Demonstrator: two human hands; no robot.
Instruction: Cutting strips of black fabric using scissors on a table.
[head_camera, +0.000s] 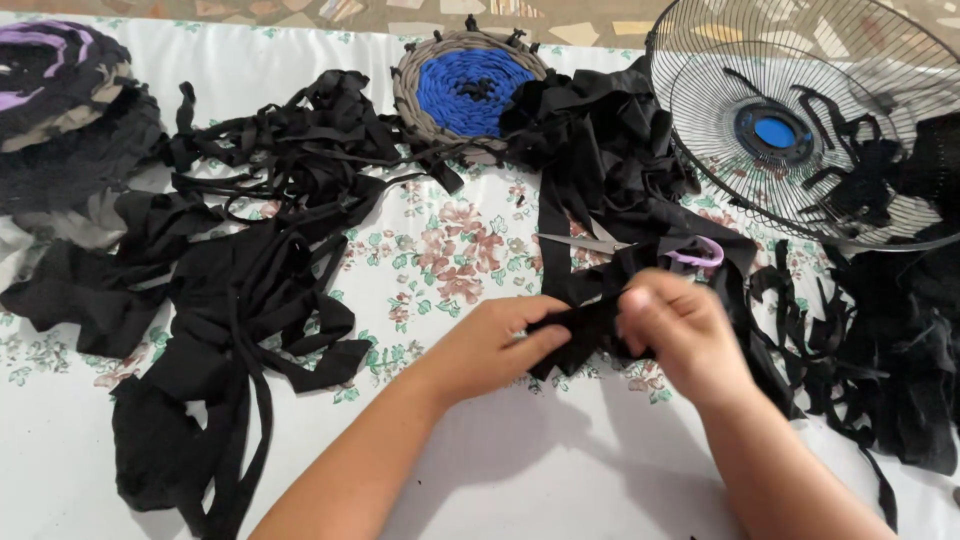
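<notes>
Both hands meet near the front middle of the desk (520, 480), which is covered with a floral cloth. The left hand (495, 340) and the right hand (680, 335) each have their fingers pinched together on one black fabric strip (585, 325), held just above the cloth between them.

Taking that strip as the landmark: in front of it, toward the person, lies the widest bare stretch of desk, running to the near edge. To its left there is a patch of open floral cloth, then a long tangle of black strips (250, 290) reaching from the far side almost to the near edge. Just behind it lie one pair of scissors (600, 243) with a lilac handle, half buried under a heap of black fabric (610, 150). Farther back sits one round woven mat (468, 90), blue in the middle with a grey rim. Far back left, at the desk's edge, rests a second round mat (55, 80), purple and black. To the strip's right and behind stands one wire fan guard (800, 120) with black strips tied into it, and more black fabric crowds the right edge.
</notes>
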